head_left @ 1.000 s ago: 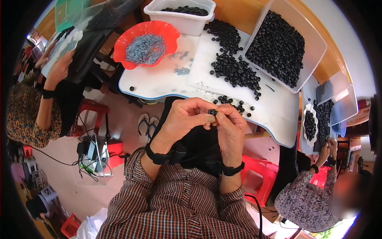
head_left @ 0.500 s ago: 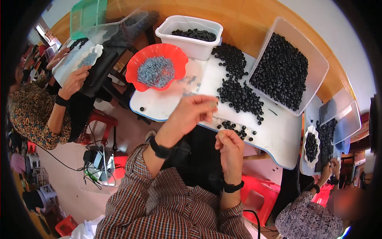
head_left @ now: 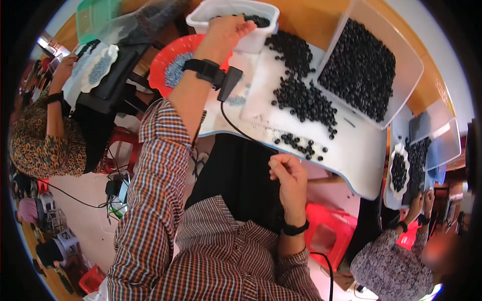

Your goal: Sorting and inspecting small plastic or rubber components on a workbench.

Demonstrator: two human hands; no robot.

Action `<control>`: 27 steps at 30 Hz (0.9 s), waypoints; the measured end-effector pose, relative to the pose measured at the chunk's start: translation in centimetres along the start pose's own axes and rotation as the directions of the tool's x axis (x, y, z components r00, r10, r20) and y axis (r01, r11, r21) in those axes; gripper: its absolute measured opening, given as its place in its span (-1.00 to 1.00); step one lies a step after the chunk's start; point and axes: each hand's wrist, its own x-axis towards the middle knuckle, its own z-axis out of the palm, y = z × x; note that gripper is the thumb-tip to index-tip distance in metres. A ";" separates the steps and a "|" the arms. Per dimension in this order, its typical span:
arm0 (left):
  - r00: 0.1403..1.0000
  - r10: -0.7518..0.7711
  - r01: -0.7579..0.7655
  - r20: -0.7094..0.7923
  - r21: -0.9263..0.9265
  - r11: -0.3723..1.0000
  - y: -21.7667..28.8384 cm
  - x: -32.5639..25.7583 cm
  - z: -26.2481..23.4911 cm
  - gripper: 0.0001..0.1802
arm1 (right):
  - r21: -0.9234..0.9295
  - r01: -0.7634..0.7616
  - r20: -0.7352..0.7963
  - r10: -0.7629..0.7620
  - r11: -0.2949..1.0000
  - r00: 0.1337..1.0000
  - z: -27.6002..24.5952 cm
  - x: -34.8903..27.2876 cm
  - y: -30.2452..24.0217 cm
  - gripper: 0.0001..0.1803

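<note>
My left hand [head_left: 227,34] is over the front rim of a white plastic tub [head_left: 230,35] holding small black round parts [head_left: 257,20]. Its fingers look stretched and slightly apart, with nothing visible in them. Closer to my body, my right hand [head_left: 291,179] is closed in front of the table edge, thumb against curled fingers. Whatever it may hold is too small to make out. Under my left forearm sits a red scalloped bowl [head_left: 156,70] of tiny grey-blue pieces [head_left: 175,70], partly hidden by the arm. Loose black parts [head_left: 301,103] lie heaped on the white tabletop [head_left: 351,163].
At the right, a large clear bin [head_left: 409,75] of black parts stands tilted on the table. A cable hangs from my left wristband [head_left: 203,68]. Co-workers sit at the left [head_left: 50,145] and the right [head_left: 389,271]. A red stool [head_left: 326,231] stands below the table.
My left hand has gone from beside my right hand, where its fingers were pinched, up to the white tub, and its fingers have loosened. My right hand stays nearly in place.
</note>
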 end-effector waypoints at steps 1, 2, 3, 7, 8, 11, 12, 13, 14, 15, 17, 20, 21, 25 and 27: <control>0.967 -0.248 0.201 -0.054 -0.434 0.878 0.4 -1.2 0.4 -0.76 | -0.008 -0.001 0.002 0.001 1.000 1.000 0.0 0.2 0.2 -0.88; 0.874 -0.484 0.319 0.027 -0.785 0.531 4.7 -2.4 1.1 -0.76 | -0.015 -0.005 -0.021 0.005 1.000 1.000 -0.7 0.2 0.5 -0.88; 0.868 -0.497 0.328 0.025 -0.779 0.535 5.7 -3.7 0.2 -0.76 | -0.018 -0.009 0.006 0.009 1.000 1.000 -0.5 0.2 0.6 -0.87; 0.826 -0.472 0.489 0.307 -0.807 0.330 7.5 -8.5 0.1 -0.74 | -0.061 -0.052 0.028 0.053 0.997 0.998 -1.3 0.0 0.6 -0.88; 0.761 -0.498 0.580 0.415 -0.779 0.238 8.4 -10.0 0.2 -0.75 | -0.091 -0.057 0.016 0.058 0.994 0.998 -1.5 0.0 0.6 -0.89; 0.640 -0.649 0.749 0.412 -0.526 0.404 13.3 -15.0 0.9 -0.77 | -0.118 -0.071 -0.004 0.071 0.991 0.997 -2.0 -0.1 0.6 -0.89; 0.617 -0.657 0.775 0.433 -0.479 0.413 14.0 -16.6 1.6 -0.78 | -0.119 -0.072 -0.023 0.070 0.990 0.997 -2.1 -0.1 0.6 -0.89; 0.653 -0.654 0.757 0.382 -0.369 0.540 14.9 -17.8 2.4 -0.80 | -0.106 -0.118 -0.042 0.114 0.987 0.993 -2.2 -0.1 0.3 -0.90; 0.691 -0.642 0.721 0.332 -0.243 0.649 15.5 -18.9 3.3 -0.81 | -0.108 -0.122 -0.035 0.118 0.987 0.992 -2.4 -0.1 0.5 -0.90; 0.820 -0.526 0.562 0.224 -0.145 0.814 15.8 -19.8 4.4 -0.83 | -0.128 -0.093 -0.045 0.088 0.987 0.995 -2.6 0.0 0.6 -0.90; 0.866 -0.461 0.476 0.192 -0.035 0.879 16.4 -20.8 6.1 -0.81 | -0.141 -0.071 -0.075 0.061 0.987 0.995 -2.7 0.0 0.7 -0.90; 0.902 -0.402 0.394 0.156 0.085 0.915 17.1 -21.5 7.6 -0.77 | -0.155 -0.077 -0.113 0.060 0.985 0.992 -3.0 0.0 0.9 -0.90; 0.912 -0.380 0.357 0.155 0.157 0.921 17.3 -21.4 7.7 -0.74 | -0.156 -0.076 -0.112 0.059 0.985 0.992 -3.1 0.0 1.0 -0.90; 0.924 -0.348 0.304 0.156 0.248 0.920 17.0 -21.6 8.4 -0.73 | -0.174 -0.081 -0.106 0.063 0.981 0.992 -3.4 0.0 1.6 -0.90; 0.936 -0.331 0.290 0.121 0.273 0.917 16.7 -21.7 8.1 -0.75 | -0.172 -0.073 -0.082 0.060 0.982 0.995 -3.2 0.2 1.7 -0.90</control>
